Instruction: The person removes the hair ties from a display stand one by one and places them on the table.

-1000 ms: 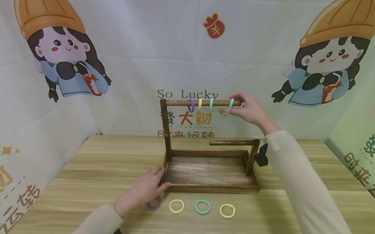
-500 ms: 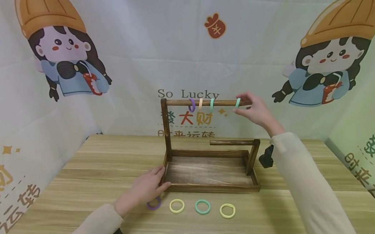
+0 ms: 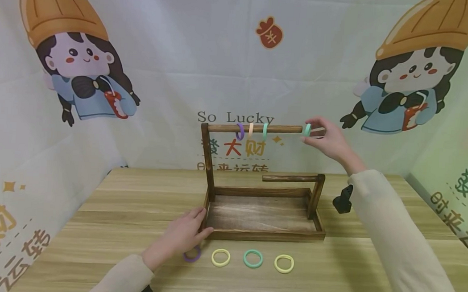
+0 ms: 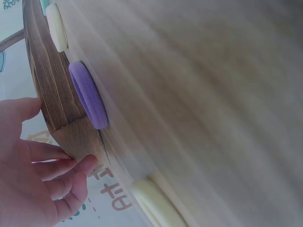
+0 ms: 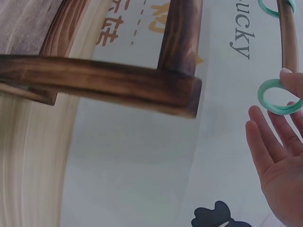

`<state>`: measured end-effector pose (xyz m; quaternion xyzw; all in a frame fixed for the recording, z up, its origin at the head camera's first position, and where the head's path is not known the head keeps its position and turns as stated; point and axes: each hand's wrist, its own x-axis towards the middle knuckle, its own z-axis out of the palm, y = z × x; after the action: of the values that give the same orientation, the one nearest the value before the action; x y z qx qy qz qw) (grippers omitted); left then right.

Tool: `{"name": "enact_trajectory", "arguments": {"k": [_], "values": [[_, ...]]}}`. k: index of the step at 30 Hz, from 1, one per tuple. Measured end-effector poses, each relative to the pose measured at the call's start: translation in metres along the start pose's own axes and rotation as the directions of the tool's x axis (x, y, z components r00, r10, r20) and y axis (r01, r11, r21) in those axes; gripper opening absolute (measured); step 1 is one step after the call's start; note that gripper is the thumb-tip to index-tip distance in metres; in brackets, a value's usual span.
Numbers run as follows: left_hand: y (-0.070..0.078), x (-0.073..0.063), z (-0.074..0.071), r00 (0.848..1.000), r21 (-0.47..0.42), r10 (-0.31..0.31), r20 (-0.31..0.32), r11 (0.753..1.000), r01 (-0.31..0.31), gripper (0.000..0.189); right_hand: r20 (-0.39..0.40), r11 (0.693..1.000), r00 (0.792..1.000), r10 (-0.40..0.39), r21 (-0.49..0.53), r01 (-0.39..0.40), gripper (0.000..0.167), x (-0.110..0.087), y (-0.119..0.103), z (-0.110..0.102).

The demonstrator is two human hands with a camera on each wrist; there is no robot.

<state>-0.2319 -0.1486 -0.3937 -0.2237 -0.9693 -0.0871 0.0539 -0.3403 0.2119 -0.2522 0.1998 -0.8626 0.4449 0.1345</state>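
My right hand (image 3: 330,139) pinches a green hair tie (image 3: 307,130) between thumb and fingers at the free right end of the rack's upper bar (image 3: 285,129). In the right wrist view this green hair tie (image 5: 266,104) hangs beside the bar tip, under the thumb. Three more hair ties stay on the bar: purple (image 3: 240,131), peach (image 3: 250,130) and green (image 3: 265,131). My left hand (image 3: 184,228) rests on the left front corner of the wooden rack's tray (image 3: 264,235), fingers on its side and thumb on its front wall.
On the table before the tray lie a purple hair tie (image 3: 192,253), a yellow one (image 3: 221,257), a green one (image 3: 253,258) and another yellow one (image 3: 284,264). A shorter lower bar (image 3: 288,178) juts leftward from the right post (image 3: 315,198). A printed cloth (image 3: 173,84) hangs behind.
My right hand has slid the green hair tie rightward along the upper bar to just past its end. My left hand and the other hair ties have stayed put.
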Motion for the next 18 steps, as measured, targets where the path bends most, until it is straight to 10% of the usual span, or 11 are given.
{"name": "enact_trajectory", "arguments": {"k": [18], "values": [[0.0,-0.001,0.0,1.0,-0.011,-0.008,-0.005,1.0,0.008,0.063,0.026,0.994,0.997,-0.069,-0.083,0.071,0.044,-0.02,0.007,-0.008]]}}
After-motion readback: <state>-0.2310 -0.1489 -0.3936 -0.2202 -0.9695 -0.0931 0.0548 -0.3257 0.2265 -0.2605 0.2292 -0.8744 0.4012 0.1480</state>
